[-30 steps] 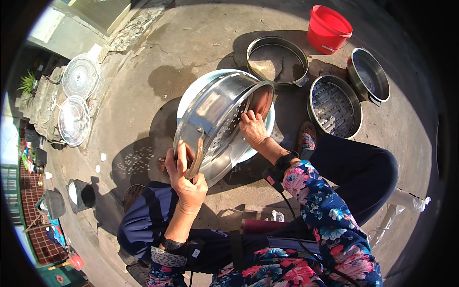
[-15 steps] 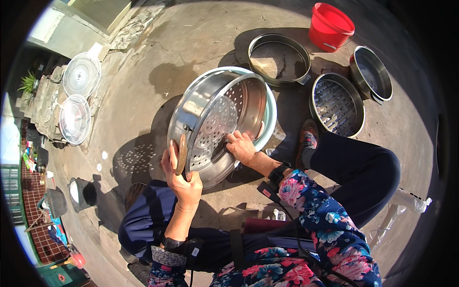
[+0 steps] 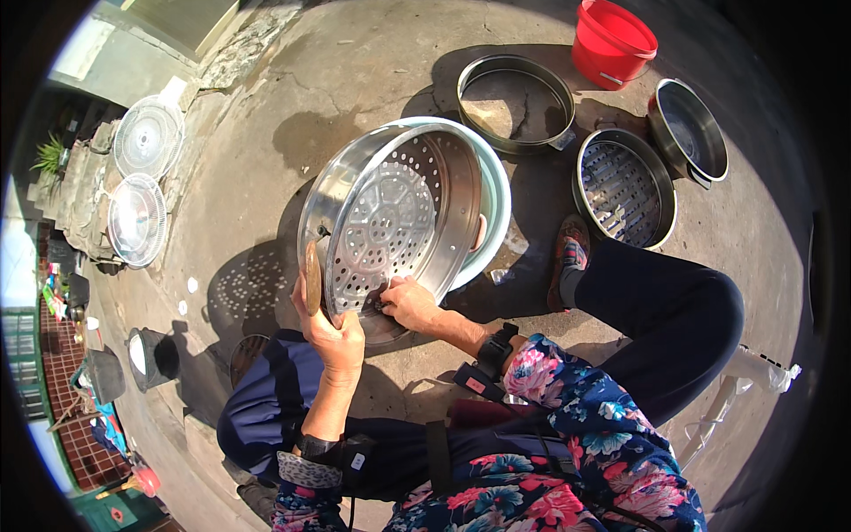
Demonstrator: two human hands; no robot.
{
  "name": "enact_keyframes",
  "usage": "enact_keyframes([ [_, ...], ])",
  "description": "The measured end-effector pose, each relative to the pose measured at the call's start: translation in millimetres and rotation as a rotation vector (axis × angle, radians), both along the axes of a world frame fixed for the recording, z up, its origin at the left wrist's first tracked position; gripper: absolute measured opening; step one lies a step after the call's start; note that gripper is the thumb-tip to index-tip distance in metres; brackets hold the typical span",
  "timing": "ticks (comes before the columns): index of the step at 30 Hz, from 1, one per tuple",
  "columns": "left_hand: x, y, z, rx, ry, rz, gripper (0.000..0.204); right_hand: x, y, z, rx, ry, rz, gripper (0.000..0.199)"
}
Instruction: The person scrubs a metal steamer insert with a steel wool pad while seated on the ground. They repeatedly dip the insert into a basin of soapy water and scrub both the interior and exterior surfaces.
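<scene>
Tipping up the shiny steamer pan (image 3: 386,226) in front of the pale blue basin (image 3: 500,213), the left hand (image 3: 333,341) is closed on the pan's left edge, by the brown handle (image 3: 313,277). The right hand (image 3: 410,305) has slid from the pan's side wall down to the near edge of its holey bottom, its fingers bent, but I can't tell if they pinch anything. The bottom now faces the person more, so the work seems to be at a new spot inside.
</scene>
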State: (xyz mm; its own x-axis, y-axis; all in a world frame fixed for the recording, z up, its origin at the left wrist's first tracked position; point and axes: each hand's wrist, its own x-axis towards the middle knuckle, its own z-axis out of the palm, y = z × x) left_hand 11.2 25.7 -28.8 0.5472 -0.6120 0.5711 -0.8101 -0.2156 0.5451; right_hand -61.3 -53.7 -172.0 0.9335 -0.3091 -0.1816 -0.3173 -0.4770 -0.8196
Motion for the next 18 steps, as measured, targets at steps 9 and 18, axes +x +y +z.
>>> enact_keyframes([
  [9, 1.4, 12.2, -10.5, -0.017, 0.113, 0.076, 0.065, -26.4, -42.7, -10.4, -0.522, 0.069, 0.11, 0.014],
  [18, 7.9, 28.0, -35.0, -0.011, 0.309, 0.166, 0.065, -14.7, -11.2, -12.2, -0.267, 0.018, 0.046, 0.016],
])
